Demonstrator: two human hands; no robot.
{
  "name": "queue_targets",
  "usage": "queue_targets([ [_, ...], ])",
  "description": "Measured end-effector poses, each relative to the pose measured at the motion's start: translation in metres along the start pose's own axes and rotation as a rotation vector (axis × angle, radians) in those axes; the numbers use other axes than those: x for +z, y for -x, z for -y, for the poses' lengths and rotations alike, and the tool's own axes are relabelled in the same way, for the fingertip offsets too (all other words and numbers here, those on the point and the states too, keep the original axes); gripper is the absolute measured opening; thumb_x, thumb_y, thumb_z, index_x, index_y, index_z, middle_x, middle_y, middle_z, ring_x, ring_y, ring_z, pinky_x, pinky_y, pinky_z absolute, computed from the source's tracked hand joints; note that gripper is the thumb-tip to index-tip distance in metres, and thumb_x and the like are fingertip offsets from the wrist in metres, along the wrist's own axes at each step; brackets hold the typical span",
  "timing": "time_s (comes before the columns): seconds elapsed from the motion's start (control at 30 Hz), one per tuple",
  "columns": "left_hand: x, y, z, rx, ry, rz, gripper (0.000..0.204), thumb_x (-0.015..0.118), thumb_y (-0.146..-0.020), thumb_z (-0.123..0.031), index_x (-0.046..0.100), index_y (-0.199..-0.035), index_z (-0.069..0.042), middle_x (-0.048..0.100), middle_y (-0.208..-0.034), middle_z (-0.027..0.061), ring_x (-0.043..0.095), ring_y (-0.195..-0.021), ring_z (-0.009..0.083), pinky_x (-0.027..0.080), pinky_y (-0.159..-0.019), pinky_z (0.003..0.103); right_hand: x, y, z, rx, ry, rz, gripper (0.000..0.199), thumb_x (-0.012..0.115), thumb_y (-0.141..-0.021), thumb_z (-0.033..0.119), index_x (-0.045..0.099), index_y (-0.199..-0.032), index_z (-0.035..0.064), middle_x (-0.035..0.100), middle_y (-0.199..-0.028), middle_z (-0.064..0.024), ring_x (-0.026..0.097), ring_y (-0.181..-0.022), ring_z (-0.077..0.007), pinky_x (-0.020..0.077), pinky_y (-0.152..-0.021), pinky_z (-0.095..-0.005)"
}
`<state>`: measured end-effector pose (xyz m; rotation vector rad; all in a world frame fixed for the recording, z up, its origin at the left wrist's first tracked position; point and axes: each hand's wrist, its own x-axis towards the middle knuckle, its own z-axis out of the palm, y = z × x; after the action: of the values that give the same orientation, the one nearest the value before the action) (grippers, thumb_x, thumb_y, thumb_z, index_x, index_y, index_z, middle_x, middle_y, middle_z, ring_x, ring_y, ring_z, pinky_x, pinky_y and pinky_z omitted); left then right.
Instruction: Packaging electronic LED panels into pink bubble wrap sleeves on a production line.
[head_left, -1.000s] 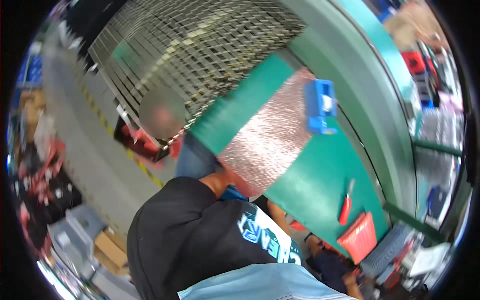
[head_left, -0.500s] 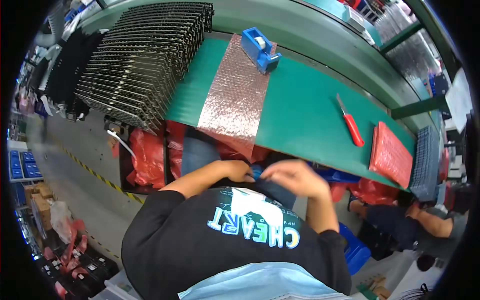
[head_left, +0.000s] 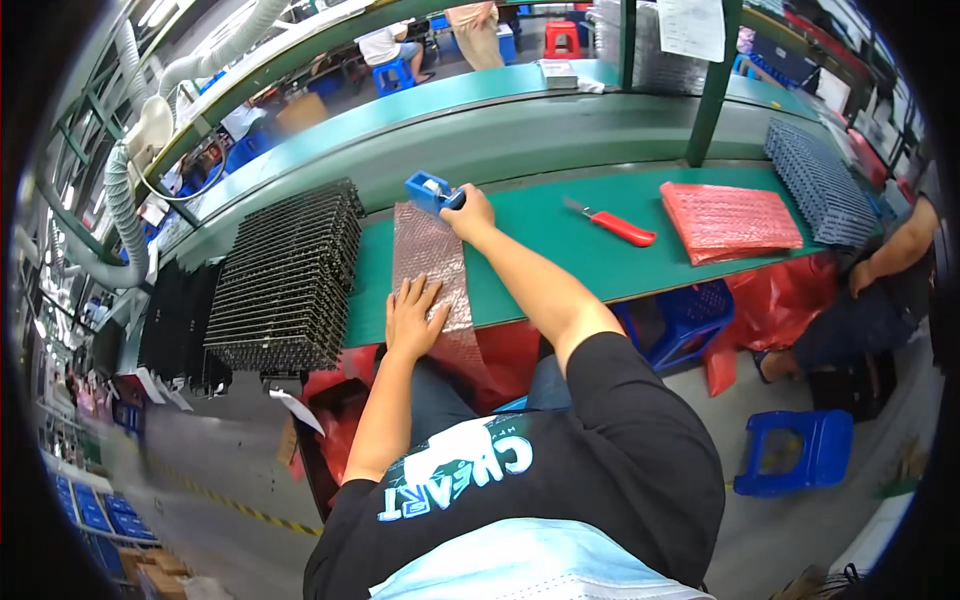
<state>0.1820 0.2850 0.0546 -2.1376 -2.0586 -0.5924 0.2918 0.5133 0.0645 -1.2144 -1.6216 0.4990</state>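
A strip of pinkish bubble wrap (head_left: 432,248) lies across the green worktop, its near end hanging over the front edge. My left hand (head_left: 412,318) rests flat on the near part of the wrap with its fingers spread. At the wrap's far end stands a blue tape dispenser (head_left: 428,188). My right hand (head_left: 472,214) is closed around the dispenser's near right end, and its fingertips are partly hidden. To the right of my right arm lies a red-handled knife (head_left: 622,228), touched by neither hand.
Left of the wrap stands a dense stack of dark metal racks (head_left: 290,275). A pile of red bubble-wrap bags (head_left: 728,222) and a grey-blue crate (head_left: 822,180) sit at the right. Blue stools (head_left: 795,455) stand beside me. Another person's arm (head_left: 895,245) shows at far right.
Both hands have risen from my lap to the worktop. The left now lies on the bubble wrap, and the right has taken hold of the tape dispenser. The view has tilted up.
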Motion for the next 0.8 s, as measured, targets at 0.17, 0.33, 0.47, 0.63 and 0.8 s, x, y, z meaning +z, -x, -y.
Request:
queue_targets([
  [0.17,0.006,0.017,0.006,-0.077,0.009,0.017,0.051,0.056,-0.093,-0.044,0.055,-0.14,-0.024,0.045,-0.152,0.0027,0.038,-0.141,0.0347,0.024,-0.116,0.053,-0.136,-0.018,0.002,0.26,-0.242,0.158,0.042,0.072,-0.069,0.021,0.059,-0.105,0.0028,0.066,-0.082,-0.0125,0.062,-0.063,-0.026,0.0537,-0.058,-0.0387],
  [0.33,0.018,0.006,-0.036,0.028,-0.01,-0.029,0.051,0.055,-0.093,-0.046,0.056,-0.14,-0.024,0.045,-0.152,0.006,0.037,-0.141,0.0377,0.024,-0.116,0.056,-0.241,-0.035,-0.084,0.174,0.261,-0.165,0.042,0.073,-0.073,0.022,0.057,-0.105,-0.0003,0.066,-0.083,-0.0164,0.063,-0.058,-0.0278,0.0526,-0.05,-0.0368],
  [0.47,0.034,-0.002,-0.069,-0.014,-0.045,-0.015,0.055,0.051,-0.095,-0.046,0.049,-0.146,-0.024,0.037,-0.157,0.008,0.03,-0.145,0.0391,0.018,-0.118,0.057,-0.259,-0.036,-0.11,0.566,0.052,-0.131,0.055,0.074,-0.075,0.03,0.055,-0.116,-0.0009,0.067,-0.094,-0.0194,0.066,-0.076,-0.0339,0.055,-0.071,-0.042],
  [0.63,0.029,-0.01,-0.076,0.04,-0.001,-0.039,0.057,0.05,-0.095,-0.047,0.048,-0.146,-0.024,0.037,-0.157,0.0082,0.029,-0.145,0.0401,0.017,-0.117,0.059,-0.268,-0.023,-0.16,0.274,0.302,-0.28,0.063,0.075,-0.077,0.036,0.052,-0.126,0.0024,0.065,-0.103,-0.0209,0.064,-0.095,-0.0355,0.0502,-0.088,-0.0453],
  [0.8,0.031,-0.002,-0.069,-0.004,0.042,-0.041,0.055,0.051,-0.094,-0.048,0.052,-0.143,-0.022,0.039,-0.155,0.0107,0.028,-0.145,0.042,0.017,-0.116,0.062,-0.256,0.051,-0.102,0.023,1.033,0.043,0.056,0.073,-0.082,0.039,0.055,-0.127,0.0087,0.062,-0.108,-0.0176,0.058,-0.107,-0.0382,0.049,-0.089,-0.0448],
])
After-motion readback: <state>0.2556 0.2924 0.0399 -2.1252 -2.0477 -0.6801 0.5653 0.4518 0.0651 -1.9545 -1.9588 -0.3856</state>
